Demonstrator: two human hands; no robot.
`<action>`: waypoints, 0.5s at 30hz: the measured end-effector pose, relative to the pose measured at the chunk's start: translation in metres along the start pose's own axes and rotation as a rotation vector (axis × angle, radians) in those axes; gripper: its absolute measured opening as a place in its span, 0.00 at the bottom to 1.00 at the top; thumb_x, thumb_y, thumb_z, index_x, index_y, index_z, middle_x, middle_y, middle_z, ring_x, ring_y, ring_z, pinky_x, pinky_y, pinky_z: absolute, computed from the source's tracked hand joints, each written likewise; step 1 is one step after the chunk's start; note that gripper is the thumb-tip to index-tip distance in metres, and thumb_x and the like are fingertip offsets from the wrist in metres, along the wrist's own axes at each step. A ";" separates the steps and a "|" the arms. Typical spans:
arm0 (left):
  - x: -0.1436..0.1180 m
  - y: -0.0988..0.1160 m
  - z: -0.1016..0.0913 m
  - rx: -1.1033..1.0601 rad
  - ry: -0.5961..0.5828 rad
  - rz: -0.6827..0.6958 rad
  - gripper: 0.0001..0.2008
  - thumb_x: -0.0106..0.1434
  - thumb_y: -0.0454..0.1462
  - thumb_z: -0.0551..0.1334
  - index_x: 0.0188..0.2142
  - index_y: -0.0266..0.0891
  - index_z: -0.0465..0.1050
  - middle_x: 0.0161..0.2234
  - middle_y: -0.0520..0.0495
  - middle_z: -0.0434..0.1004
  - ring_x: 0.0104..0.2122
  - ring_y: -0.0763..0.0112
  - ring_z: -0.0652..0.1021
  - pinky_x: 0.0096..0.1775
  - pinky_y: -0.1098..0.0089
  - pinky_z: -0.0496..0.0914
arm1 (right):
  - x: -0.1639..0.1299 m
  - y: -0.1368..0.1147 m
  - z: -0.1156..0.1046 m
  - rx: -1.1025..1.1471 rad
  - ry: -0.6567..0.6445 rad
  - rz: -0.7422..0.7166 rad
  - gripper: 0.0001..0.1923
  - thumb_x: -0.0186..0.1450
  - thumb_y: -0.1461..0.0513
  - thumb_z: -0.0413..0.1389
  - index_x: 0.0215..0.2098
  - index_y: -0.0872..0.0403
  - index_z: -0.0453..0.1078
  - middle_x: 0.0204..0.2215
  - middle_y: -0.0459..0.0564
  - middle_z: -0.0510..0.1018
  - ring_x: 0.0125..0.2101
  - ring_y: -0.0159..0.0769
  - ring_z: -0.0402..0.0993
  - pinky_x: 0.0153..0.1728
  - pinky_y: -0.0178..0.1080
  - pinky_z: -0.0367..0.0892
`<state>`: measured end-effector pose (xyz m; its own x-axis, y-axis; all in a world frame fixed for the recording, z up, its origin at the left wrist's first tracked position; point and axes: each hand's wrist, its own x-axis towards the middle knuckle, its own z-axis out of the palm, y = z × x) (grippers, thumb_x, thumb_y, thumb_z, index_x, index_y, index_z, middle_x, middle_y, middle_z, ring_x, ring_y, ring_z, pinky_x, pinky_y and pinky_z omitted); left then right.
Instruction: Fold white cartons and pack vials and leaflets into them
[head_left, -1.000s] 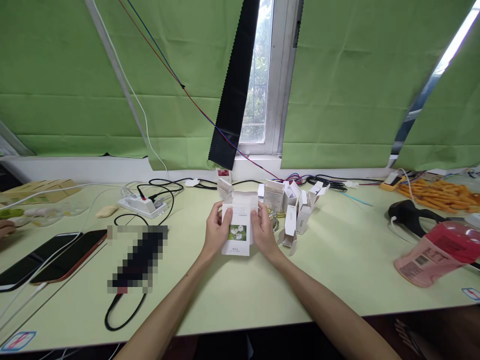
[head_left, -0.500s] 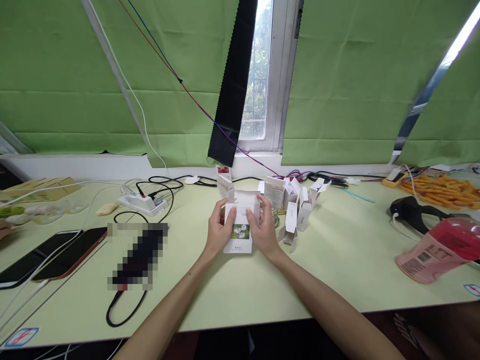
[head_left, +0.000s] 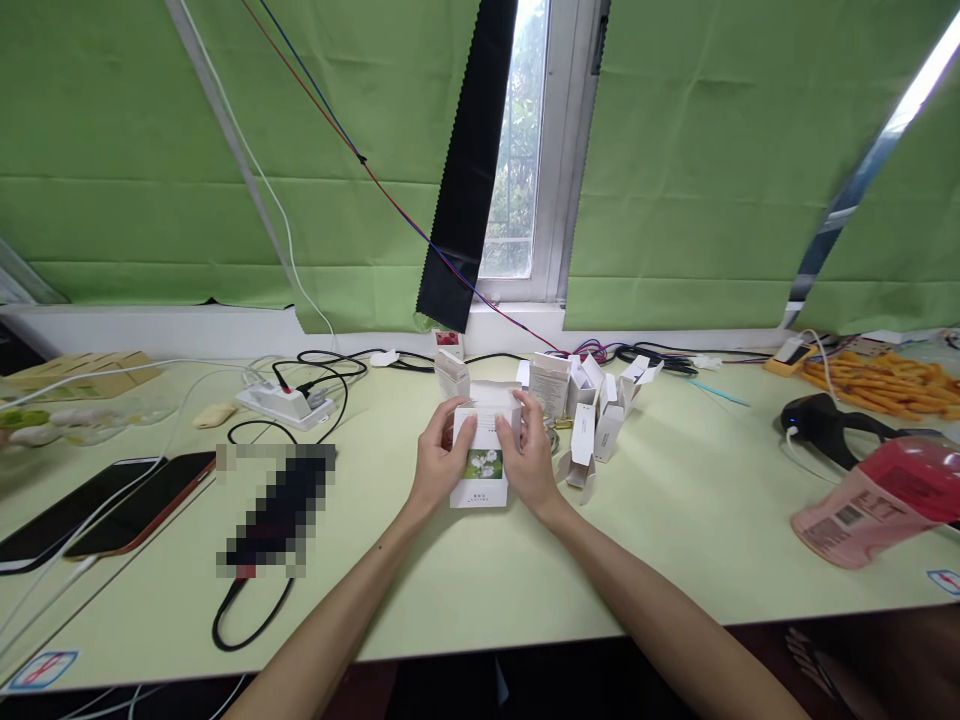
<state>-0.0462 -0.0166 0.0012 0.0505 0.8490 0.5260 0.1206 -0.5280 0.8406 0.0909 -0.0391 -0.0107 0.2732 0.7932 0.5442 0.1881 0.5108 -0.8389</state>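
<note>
Both hands grip one small white carton (head_left: 481, 452) standing on the pale green table (head_left: 480, 580). The left hand (head_left: 437, 462) clasps its left side with fingers curled; the right hand (head_left: 527, 460) holds the right side, fingertips at the open top flap. More open white cartons (head_left: 592, 410) stand just behind. Green blinds (head_left: 697, 160) cover the window (head_left: 517, 150). The carton's front bears a flower picture; its print is too small to read.

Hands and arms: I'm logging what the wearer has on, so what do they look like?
Both forearms are bare to the picture's lower edge, with no sleeves showing. The left hand and right hand wear no gloves; no watch, ring or bracelet is visible.
</note>
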 end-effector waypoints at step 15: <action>-0.002 -0.001 0.002 0.006 -0.022 -0.027 0.16 0.65 0.48 0.62 0.45 0.41 0.75 0.40 0.46 0.79 0.32 0.69 0.76 0.32 0.72 0.70 | 0.001 0.003 0.000 -0.047 -0.017 -0.012 0.18 0.70 0.54 0.52 0.56 0.52 0.64 0.52 0.55 0.75 0.53 0.44 0.72 0.52 0.46 0.67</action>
<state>-0.0449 -0.0177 -0.0007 0.0692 0.8631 0.5002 0.1278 -0.5050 0.8536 0.0917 -0.0372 -0.0125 0.2546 0.7928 0.5538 0.2357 0.5045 -0.8306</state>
